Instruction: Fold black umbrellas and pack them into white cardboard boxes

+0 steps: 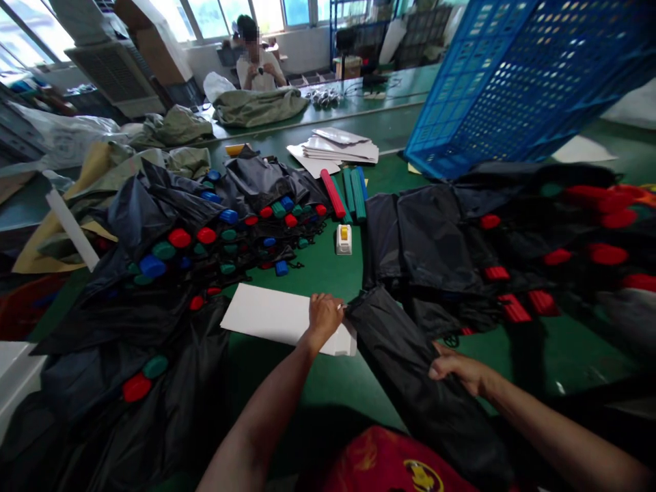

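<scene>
A long black fabric bag (pixel 397 348) lies slantwise in front of me, its far end beside a flat white carton (pixel 264 311). My right hand (pixel 458 369) grips the bag partway along, thumb on top. Over the right part of the carton, my left hand (pixel 325 318) has its fingers curled closed close to the bag's far end. A small pale bit shows at those fingertips, too small to name. What the left hand pinches is hidden.
Piles of black bags with coloured ends lie left (pixel 179 205) and right (pixel 425 232). Beyond the carton are a small white-and-yellow device (pixel 344 239), coloured rods (pixel 353 195) and stacked white cartons (pixel 338 147). A blue crate (pixel 476 89) stands at right. Another person (pixel 259 65) sits across.
</scene>
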Demonstrator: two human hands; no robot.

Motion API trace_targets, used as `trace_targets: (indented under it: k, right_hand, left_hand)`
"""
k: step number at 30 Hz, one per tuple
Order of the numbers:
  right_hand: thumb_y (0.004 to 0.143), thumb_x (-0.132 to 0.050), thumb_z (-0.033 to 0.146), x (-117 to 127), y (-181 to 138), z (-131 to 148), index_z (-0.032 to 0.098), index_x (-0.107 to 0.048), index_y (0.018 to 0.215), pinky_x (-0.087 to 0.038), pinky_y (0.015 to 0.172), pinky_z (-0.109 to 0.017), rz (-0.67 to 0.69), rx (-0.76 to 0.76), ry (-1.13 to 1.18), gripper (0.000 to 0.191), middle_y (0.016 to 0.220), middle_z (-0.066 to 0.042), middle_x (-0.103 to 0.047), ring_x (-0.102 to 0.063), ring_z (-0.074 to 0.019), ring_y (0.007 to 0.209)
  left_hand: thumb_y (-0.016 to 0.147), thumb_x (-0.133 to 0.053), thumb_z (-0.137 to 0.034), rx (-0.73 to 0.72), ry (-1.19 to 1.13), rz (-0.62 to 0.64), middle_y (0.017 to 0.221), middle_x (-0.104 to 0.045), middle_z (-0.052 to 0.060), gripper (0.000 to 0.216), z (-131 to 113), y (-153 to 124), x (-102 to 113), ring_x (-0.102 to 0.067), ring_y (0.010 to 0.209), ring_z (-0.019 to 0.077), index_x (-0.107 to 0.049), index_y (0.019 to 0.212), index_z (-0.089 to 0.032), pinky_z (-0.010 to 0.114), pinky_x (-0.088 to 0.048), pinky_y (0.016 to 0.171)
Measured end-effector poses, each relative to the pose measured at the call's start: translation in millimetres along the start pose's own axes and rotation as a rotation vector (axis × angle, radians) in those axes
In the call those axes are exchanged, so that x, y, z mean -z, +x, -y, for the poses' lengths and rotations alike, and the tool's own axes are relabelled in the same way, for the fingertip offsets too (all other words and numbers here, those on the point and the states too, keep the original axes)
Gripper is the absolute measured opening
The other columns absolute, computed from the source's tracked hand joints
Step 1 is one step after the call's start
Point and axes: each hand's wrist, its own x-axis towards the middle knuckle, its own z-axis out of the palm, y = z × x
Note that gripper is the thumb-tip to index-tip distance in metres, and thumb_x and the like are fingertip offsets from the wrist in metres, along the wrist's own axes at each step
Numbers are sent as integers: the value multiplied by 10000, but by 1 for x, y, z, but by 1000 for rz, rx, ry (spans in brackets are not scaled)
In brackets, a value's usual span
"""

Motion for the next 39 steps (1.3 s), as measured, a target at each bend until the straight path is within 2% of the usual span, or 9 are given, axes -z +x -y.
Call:
trace_targets:
  k: [5, 11, 17, 24, 32, 35, 39]
  right_hand:
    - [471, -628, 153, -3, 7, -9, 195, -637, 1095, -569, 761, -465, 3, -61, 25, 625, 898, -81, -752, -714, -313, 803]
    - [447, -622, 133, -6, 20, -16, 196, -632, 996, -573, 718, -431, 5, -166, -10, 553, 799, -54, -745, -712, -293, 756]
    - [445, -560, 107, -24, 36, -7, 198, -628, 927, -581, 711, -376, 38, -295, -163, 496, 753, -33, -743, -714, -251, 706]
    - [477, -563, 107, -20, 46, -2, 179, -614, 984, -596, 724, -383, 144, -364, -126, 515, 833, -65, -757, -727, -255, 771]
    - [463, -625, 81, -21, 64, 18, 166, -616, 909, -613, 670, -379, 157, -466, -246, 454, 820, -64, -757, -730, -254, 705]
    - [470, -675, 82, -24, 67, 26, 179, -616, 888, -614, 668, -391, 182, -468, -268, 433, 796, -53, -751, -730, -258, 709]
    - [479, -763, 139, -31, 69, 36, 190, -626, 896, -610, 656, -382, 150, -411, -356, 442, 794, -50, -747, -730, -265, 725]
  left_hand:
    - [882, -598, -370, 12, -33, 12, 962, -731, 60, 215, 7, 2, -5, -612, 938, 220, -749, 994, -265, 384, -381, 871]
    - [881, -596, -361, 60, -55, -3, 943, -740, 65, 212, 5, 7, -9, -622, 915, 224, -761, 952, -247, 382, -381, 857]
    - [900, -568, -356, 7, -59, -9, 908, -742, 58, 223, 8, 1, -9, -610, 914, 220, -763, 909, -250, 383, -362, 864]
    - [910, -550, -327, -49, -55, -21, 871, -734, 49, 222, 10, -4, -7, -594, 881, 213, -760, 885, -260, 379, -347, 843]
    - [910, -550, -318, -76, -51, -19, 830, -718, 51, 224, 12, -5, -4, -579, 856, 213, -757, 851, -258, 373, -337, 820]
    - [915, -538, -319, -80, -47, -6, 843, -715, 51, 231, 13, -6, -4, -577, 861, 213, -756, 865, -262, 372, -337, 825]
    - [925, -516, -318, -89, -35, 11, 821, -704, 49, 251, 15, -8, -3, -574, 854, 211, -754, 868, -265, 366, -340, 812]
